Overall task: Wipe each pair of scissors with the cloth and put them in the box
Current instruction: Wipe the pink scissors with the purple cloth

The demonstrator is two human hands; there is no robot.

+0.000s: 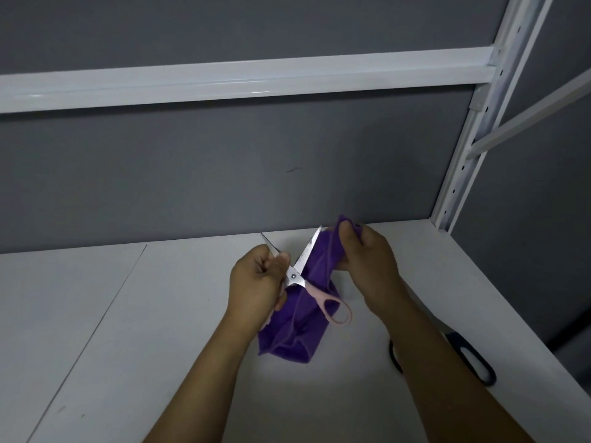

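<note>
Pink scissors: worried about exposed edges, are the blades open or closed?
Open: the pink scissors spread in a V from the pivot, one blade in the left hand, one against the purple cloth.

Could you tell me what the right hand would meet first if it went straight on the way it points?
Probably the grey back wall: the right hand, gripping the purple cloth, points away across the shelf; depth is unclear.

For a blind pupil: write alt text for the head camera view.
A person's left hand holds open pink-handled scissors while the right hand grips a purple cloth at one blade tip. Black-handled scissors lie on the white table beneath the right forearm.
</note>
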